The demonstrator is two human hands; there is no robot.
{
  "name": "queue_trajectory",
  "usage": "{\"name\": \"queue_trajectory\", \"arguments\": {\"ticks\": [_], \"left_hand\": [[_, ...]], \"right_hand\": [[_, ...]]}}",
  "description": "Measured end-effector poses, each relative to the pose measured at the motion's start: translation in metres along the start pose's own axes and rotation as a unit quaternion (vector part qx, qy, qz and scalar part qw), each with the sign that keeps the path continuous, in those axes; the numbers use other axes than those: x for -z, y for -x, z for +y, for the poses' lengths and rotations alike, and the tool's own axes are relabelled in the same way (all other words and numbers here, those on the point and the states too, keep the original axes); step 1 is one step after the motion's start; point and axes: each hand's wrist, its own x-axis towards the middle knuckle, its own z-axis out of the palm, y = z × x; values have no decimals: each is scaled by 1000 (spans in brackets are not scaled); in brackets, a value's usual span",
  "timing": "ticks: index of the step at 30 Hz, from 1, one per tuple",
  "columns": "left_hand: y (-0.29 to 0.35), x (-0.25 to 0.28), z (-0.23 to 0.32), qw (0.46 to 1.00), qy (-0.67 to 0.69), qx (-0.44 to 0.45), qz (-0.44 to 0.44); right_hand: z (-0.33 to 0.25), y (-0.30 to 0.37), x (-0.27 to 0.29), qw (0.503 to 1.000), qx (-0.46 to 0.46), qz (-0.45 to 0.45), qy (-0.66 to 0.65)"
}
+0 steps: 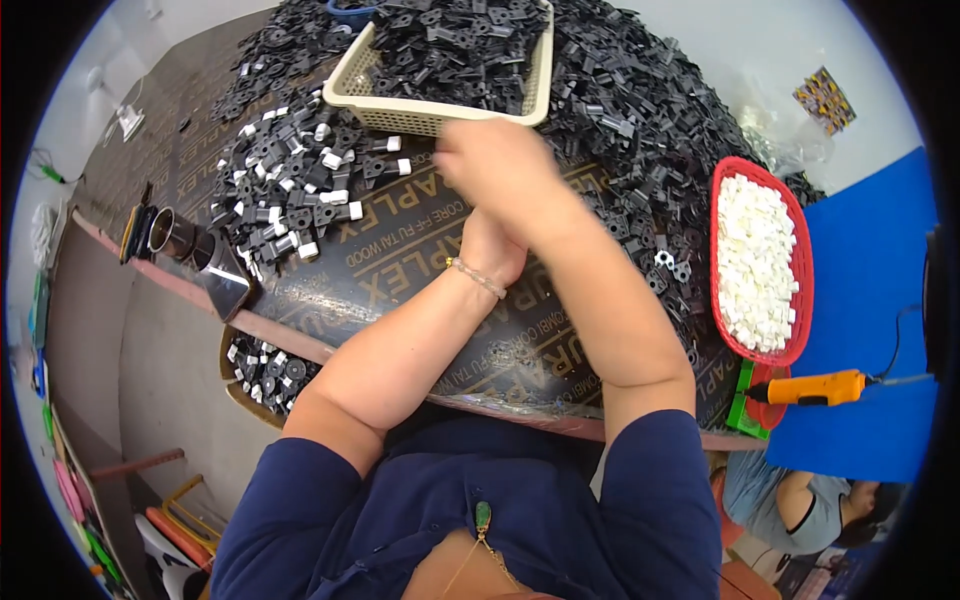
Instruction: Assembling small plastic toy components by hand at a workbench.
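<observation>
**A:** Upper centre of the frame, and the hands come together: right hand (502,165) blurred, lapping over the left hand (493,250). Are they gripping anything?

**B:** Can't tell! The fingers are mostly hidden, and I can't swear the two hands touch.

**A:** Nearest to them, the tan basket (400,115), top centre, heaped with black parts (450,50).

**B:** There's the danger: a knuckle catching that near wall could jolt the basket and spill the load.

**A:** Left of the hands, upper left, white-tipped black parts (325,212) lie loose on the table (390,240).

**B:** A sweeping left forearm could scatter those, or shove the phone (228,287), middle left, over the table's edge.

**A:** And far right, the red basket (803,270) of white pieces (755,260)?

**B:** Close to the rim; a stray right elbow could tip it.
</observation>
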Motion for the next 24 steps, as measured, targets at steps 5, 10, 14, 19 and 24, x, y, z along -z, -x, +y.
{"name": "queue_trajectory", "arguments": {"ticks": [5,10,14,19,24], "left_hand": [[16,-28,-11,984,-145,-11,101],[18,-27,-14,945,-317,-66,51],[30,-35,-4,947,-228,192,-115],[27,-29,-8,957,-192,199,-90],[24,-32,-9,970,-228,84,-18]], "right_hand": [[137,86,-3,956,-141,-64,248],[144,128,4,989,-34,29,138],[98,157,30,984,-27,75,-158],[130,182,28,961,-93,88,-246],[151,190,-6,997,-42,6,-61]]}}
